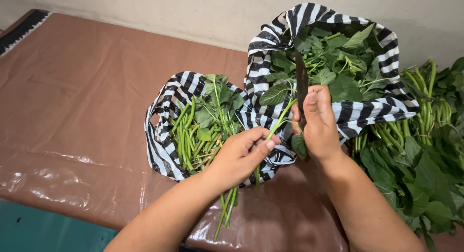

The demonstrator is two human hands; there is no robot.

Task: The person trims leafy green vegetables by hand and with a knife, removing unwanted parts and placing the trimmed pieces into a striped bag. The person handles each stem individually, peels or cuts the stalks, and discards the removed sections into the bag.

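Note:
My left hand (240, 154) grips a bunch of green stems (227, 208) whose cut ends hang below the fist; one stem (280, 119) rises toward a leaf. My right hand (318, 121) holds a dark knife (301, 83) upright, its blade against that stem, thumb up beside the blade. Both hands hover over two black-and-white striped plastic bags: the smaller one (162, 145) on the left holds stems and leaves, the larger one (386, 109) behind holds loose green leaves.
A big pile of leafy green stalks (425, 150) lies on the right. Everything rests on a brown plastic-covered surface (82, 102) against a pale wall (193, 10). A teal floor patch (43, 230) shows at the bottom left.

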